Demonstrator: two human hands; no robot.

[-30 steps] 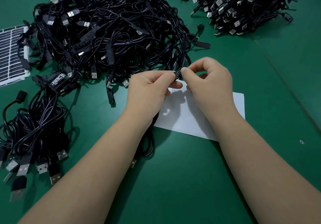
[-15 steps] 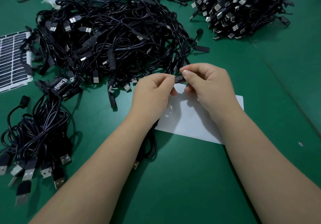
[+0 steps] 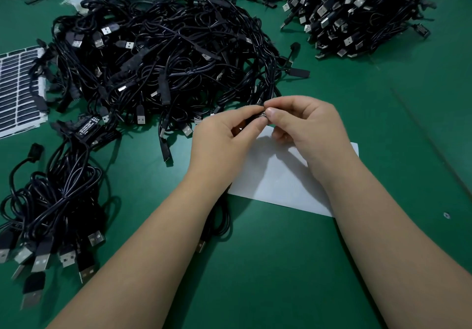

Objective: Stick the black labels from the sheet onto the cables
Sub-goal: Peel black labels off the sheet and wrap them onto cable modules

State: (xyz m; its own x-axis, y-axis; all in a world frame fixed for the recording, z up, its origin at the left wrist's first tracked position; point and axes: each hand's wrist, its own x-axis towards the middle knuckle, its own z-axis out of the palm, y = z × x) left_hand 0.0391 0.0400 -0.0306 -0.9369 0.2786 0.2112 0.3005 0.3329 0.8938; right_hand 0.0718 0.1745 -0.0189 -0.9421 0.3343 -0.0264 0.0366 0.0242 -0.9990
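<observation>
The label [image 3: 263, 115] sits between your two hands, just above the far edge of the white sheet [image 3: 281, 175], with the big pile of cables [image 3: 166, 68] right behind it. Only a sliver of it shows; looks like it's being wrapped onto the small black block of the cable you hold, but I can't tell how far round it's gone.

Left hand [image 3: 222, 137]: fingers curled, thumb and forefinger pinching the block from the left. Right hand [image 3: 304, 127]: fingers curled, thumb and forefinger pinching the label end from the right. Both clamped, nothing loose.

How I'd do this step:
- Hold the block rigid with the left and let the right do the pressing.
- Roll the label down from the stuck edge outward, so no bubble or crease gets trapped.
- Keep it square to the block, then run a thumb along the full length and both ends.
- Keep fingertips off the adhesive side.

Likely risk: a skewed label or a lifted corner.

The rest of the cable hangs under your left wrist, plug [image 3: 200, 245] lying on the green table [image 3: 281, 265]. A labelled bundle [image 3: 86, 127] lies to your left, and the label sheet [image 3: 18, 91] at the far left.
</observation>
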